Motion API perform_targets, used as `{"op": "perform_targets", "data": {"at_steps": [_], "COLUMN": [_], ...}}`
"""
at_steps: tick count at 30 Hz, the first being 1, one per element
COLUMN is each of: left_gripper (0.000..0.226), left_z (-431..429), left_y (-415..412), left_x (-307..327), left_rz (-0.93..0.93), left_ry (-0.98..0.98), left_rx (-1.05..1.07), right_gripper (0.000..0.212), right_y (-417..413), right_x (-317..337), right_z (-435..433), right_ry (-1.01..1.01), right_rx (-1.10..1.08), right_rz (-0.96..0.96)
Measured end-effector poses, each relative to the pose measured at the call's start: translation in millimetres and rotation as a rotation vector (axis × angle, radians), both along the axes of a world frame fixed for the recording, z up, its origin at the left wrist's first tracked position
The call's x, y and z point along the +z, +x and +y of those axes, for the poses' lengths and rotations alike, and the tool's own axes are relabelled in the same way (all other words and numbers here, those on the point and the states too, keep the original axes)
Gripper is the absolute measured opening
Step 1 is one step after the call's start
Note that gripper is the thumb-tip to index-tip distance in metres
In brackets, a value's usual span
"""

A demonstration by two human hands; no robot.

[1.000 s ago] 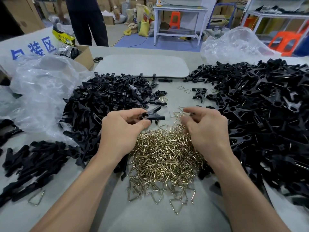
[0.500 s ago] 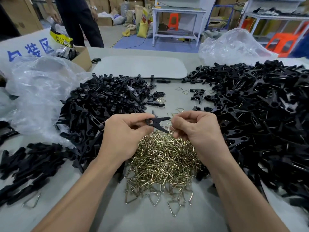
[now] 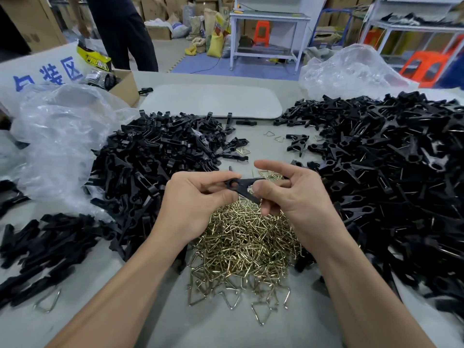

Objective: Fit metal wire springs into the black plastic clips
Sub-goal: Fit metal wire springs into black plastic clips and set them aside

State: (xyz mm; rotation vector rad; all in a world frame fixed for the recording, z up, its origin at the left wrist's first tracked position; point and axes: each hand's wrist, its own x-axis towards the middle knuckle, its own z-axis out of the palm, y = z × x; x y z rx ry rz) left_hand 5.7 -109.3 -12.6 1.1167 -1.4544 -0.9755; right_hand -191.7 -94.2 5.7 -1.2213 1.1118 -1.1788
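Pinching the black clip (image 3: 241, 183) by its ring end, your left hand (image 3: 198, 199) has its fingers (image 3: 216, 175) clamped on it. Your right hand (image 3: 301, 197) has left the spring pile (image 3: 246, 242) on the counter (image 3: 226, 327). Its thumb and curled fingers now nip a wire spring (image 3: 249, 191) against the clip's arms. Judge seating as the next step.

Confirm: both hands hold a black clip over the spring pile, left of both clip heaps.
Wrong: the head view shows the spring pile between the left clip heap and right clip heap. Left hand and right hand do hold the black clip over it.
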Motion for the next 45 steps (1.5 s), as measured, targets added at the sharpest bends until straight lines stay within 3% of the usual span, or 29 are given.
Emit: {"op": "perform_targets", "data": {"at_steps": [4,7,12,17,22,28,34,40,45], "left_gripper": [0.035,0.033,0.036,0.039,0.038,0.042,0.034,0.036,0.046], "left_z": [6,11,6,0,-2,0,3,9,11], "left_y": [-3,-7,-8,-3,-2,-2,-1,-6,-7], "left_x": [8,10,1,-3,-3,0,6,8,6], "left_rz": [0.181,0.228,0.085,-0.022,-0.041,0.036,0.146,0.073,-0.138], "left_ry": [0.005,-0.001,0.063,0.071,0.075,0.071,0.029,-0.034,-0.103], "left_rx": [-0.104,-0.184,-0.053,0.017,0.048,0.008,-0.066,-0.028,0.093], "right_gripper": [0.063,0.055,0.036,0.022,0.032,0.031,0.037,0.048,0.048], "right_y": [11,21,13,-2,-11,-11,-6,2,4], "right_x": [0,-2,-3,1,0,-5,-1,1,2], "right_z": [4,4,1,-2,-1,-3,0,6,5], "right_ry": [0.038,0.072,0.000,0.127,0.157,0.188,0.306,0.391,0.386], "right_rx": [0.020,0.023,-0.050,0.072,0.196,0.156,0.300,0.536,0.460], "right_rz": [-0.234,-0.377,-0.200,-0.116,-0.135,-0.164,-0.364,-0.616,-0.589]}}
